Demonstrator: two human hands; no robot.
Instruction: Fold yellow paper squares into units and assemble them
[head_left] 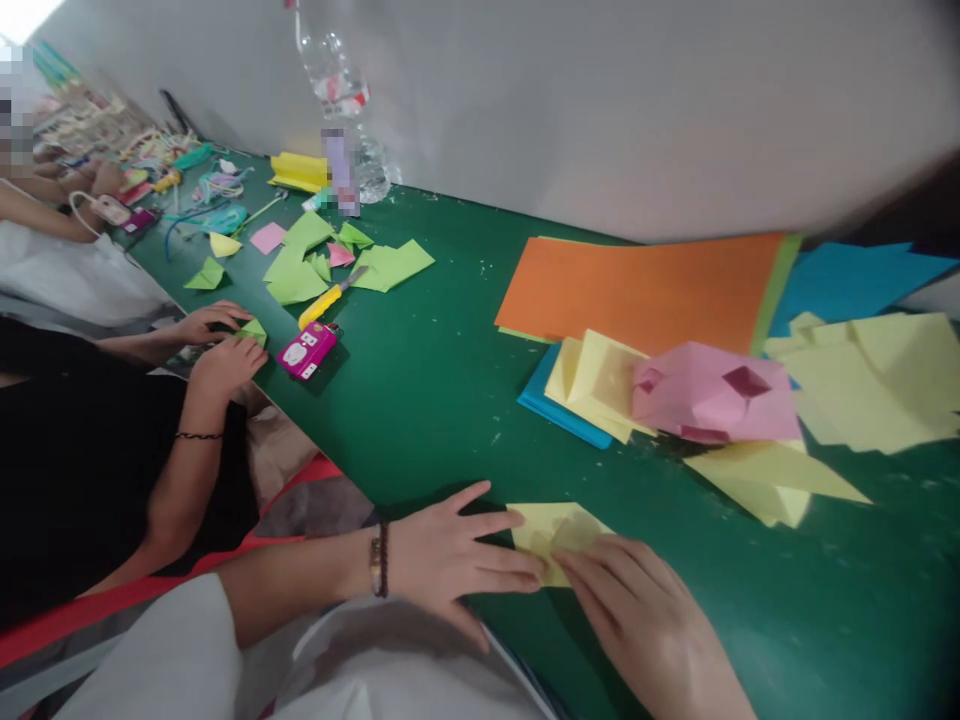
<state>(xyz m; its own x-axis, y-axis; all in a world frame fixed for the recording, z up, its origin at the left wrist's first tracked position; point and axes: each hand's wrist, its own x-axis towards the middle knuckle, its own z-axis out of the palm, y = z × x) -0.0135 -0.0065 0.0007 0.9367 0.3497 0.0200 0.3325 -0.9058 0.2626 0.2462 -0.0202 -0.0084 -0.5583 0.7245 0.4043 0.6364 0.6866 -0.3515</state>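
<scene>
Free green tabletop [427, 400] beyond left grip [442, 550], between obstacles: magenta box [307, 350] and blue paper [538, 387].

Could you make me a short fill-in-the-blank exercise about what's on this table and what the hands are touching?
1. The person's left hand and right hand both touch a piece of ____ paper.
2. The tabletop is coloured ____.
3. The boxy folded model beyond the right hand is ____.
4. The largest sheet, near the wall, is ____ on top.

Missing words: yellow; green; pink; orange.
</scene>
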